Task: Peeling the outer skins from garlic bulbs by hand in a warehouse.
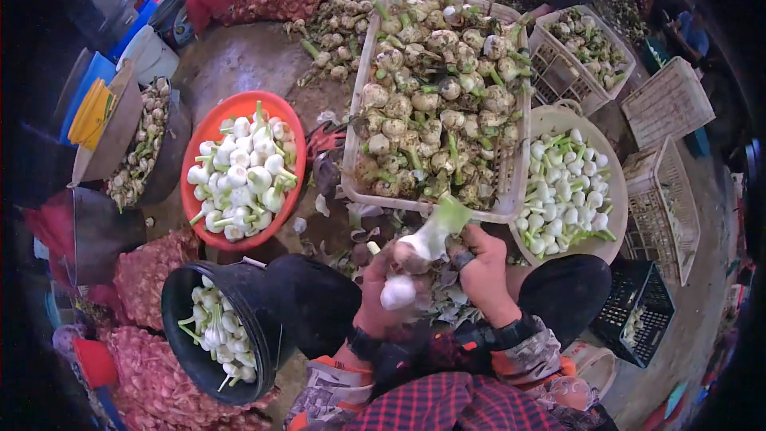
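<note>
In front of my lap, my left hand (pixel 377 295) is closed around garlic. A peeled white garlic bulb (pixel 398 293) shows in its palm, and a second garlic with a thick pale-green stem (pixel 437 231) rises above its fingers. My right hand (pixel 488 275) is curled in a fist just right of that stem; what it grips, if anything, is hidden. Loose garlic skins (pixel 453 299) lie between and below the hands. Directly ahead stands a cream plastic crate (pixel 348 161) heaped with dirty, unpeeled garlic bulbs (pixel 435 104).
An orange-red basin (pixel 299 124) of clean garlic stands left of the crate; a beige basin (pixel 618 183) of clean garlic is at its right. A black bucket (pixel 179 327) holds more by my left knee. Red mesh sacks (pixel 155 279) lie left; a black crate (pixel 650 311) stands right.
</note>
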A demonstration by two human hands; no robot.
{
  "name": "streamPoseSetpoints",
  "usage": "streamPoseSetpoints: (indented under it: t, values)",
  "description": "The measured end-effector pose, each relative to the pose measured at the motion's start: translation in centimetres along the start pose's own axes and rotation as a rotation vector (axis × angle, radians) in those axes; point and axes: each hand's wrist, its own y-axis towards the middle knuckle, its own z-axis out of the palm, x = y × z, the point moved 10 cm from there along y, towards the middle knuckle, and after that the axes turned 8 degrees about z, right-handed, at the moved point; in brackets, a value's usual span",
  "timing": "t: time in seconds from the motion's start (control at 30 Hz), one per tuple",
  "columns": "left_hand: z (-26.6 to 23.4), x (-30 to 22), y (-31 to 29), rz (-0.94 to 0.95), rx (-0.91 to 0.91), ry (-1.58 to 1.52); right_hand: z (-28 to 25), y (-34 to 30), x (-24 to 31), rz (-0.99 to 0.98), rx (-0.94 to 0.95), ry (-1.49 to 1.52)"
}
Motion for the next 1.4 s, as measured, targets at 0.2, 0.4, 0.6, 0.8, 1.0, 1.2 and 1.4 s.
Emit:
streamPoseSetpoints:
  t: [0.2,0.4,0.6,0.8,1.0,1.2,1.4]
  values:
    - [-4.8,0.1,-0.3,-0.148,-0.542,0.113,-0.8,0.3,-3.8,0.226,0.056,0.308]
    - [-1.5,-5.4,-1.3,0.281,-0.563,0.998,0.2,-2.2,2.7,-0.424,0.02,-0.563]
    - [-5.4,-3.1,-1.3,0.228,-0.663,0.463,1.1,-3.0,2.7,-0.323,0.078,-0.25]
    - [-3.4,-5.5,-1.5,0.344,-0.525,0.719,-11.9,0.6,-1.9,0.112,-0.304,0.446]
    - [-1.8,-6.5,-1.8,0.383,-0.578,0.946,-2.6,-1.9,-0.9,-0.233,0.081,-0.81]
    - [4.9,-6.8,-1.1,0.643,-0.334,1.701,1.5,-2.6,5.1,-0.439,-0.004,-0.912]
    - [7.0,-6.5,-0.3,0.653,-0.001,1.899,2.4,-2.2,4.1,-0.485,-0.043,-1.102]
